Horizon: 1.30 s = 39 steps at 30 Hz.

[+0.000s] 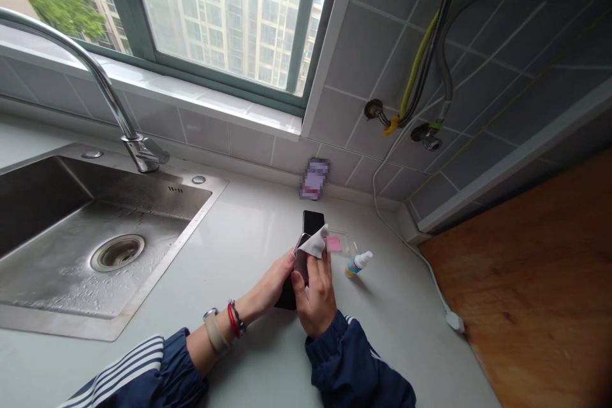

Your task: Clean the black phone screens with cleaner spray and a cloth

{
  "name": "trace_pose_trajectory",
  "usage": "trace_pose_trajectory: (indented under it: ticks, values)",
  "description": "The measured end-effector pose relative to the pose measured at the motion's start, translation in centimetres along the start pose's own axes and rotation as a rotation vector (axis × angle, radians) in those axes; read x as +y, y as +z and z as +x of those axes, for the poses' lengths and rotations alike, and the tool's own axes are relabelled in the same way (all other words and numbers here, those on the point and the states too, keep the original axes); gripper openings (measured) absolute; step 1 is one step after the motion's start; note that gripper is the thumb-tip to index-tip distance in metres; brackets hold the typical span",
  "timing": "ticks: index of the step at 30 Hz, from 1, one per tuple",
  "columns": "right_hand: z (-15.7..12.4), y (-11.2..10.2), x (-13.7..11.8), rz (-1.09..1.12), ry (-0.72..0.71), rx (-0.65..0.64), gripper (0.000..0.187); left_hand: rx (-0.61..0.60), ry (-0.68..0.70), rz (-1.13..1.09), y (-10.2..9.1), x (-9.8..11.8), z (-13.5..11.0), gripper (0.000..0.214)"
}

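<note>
My left hand [271, 280] grips the left edge of a dark phone [301, 266], held tilted over the counter. Fingers pressed together, my right hand [317, 296] holds a small white cloth [314, 243] against the phone's upper face. Just beyond the cloth lies a flat black device [313, 222], partly hidden by it. Under my hands another flat black object [285, 296] shows only in part. To the right are a clear tray-like piece with a pink square [333, 243] and a small spray bottle [357, 263] with a white top.
A steel sink [108, 328] with a chrome tap [112, 92] is on the left. A pixelated phone-like thing [314, 178] leans on the wall tiles. Hoses [421, 64] hang at upper right, and a white cable [406, 239] runs down to a plug [454, 320] beside a wooden board [535, 280].
</note>
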State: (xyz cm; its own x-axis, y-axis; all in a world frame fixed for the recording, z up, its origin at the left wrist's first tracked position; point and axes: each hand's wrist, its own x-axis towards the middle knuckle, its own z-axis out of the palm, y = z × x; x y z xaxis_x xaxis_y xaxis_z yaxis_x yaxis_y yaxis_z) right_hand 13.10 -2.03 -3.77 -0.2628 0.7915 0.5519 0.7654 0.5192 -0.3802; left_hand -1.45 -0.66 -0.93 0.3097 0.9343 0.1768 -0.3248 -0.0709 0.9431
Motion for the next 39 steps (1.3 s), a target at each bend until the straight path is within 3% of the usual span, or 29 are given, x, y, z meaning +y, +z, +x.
trace_pose_trajectory:
  ticks: [5,11,14,19,26,32,35,39]
  values:
    - [-0.1,-0.3,-0.6,0.023,-0.093,-0.048,0.072,-0.018,0.03,0.014,-0.1,-0.2,-0.1,0.057]
    - [0.5,-1.6,-2.0,0.093,-0.301,-0.284,0.066,0.177,-0.145,-0.35,-0.4,-0.6,0.2,0.069]
    - [0.7,-2.0,-2.6,0.116,-0.357,-0.345,0.058,0.25,-0.199,-0.521,-0.9,0.8,0.6,0.076]
    - [0.9,-2.3,-3.3,0.128,-0.377,-0.356,0.037,0.356,-0.175,-0.597,-2.2,3.5,0.9,0.075]
    - [0.6,-1.9,-3.3,0.041,-0.285,-0.184,0.04,0.289,-0.174,-0.726,-2.5,3.0,1.2,0.074]
    - [0.6,-1.7,-2.8,0.037,-0.317,-0.078,0.037,0.283,-0.219,-0.771,-2.3,3.1,1.2,0.072]
    - [0.6,-2.0,-2.9,0.043,-0.268,-0.115,0.029,0.269,-0.243,-0.76,-2.3,3.0,1.1,0.073]
    - [0.5,-1.8,-2.6,-0.014,-0.2,-0.253,0.058,0.203,-0.276,-0.677,-2.1,2.1,1.1,0.076]
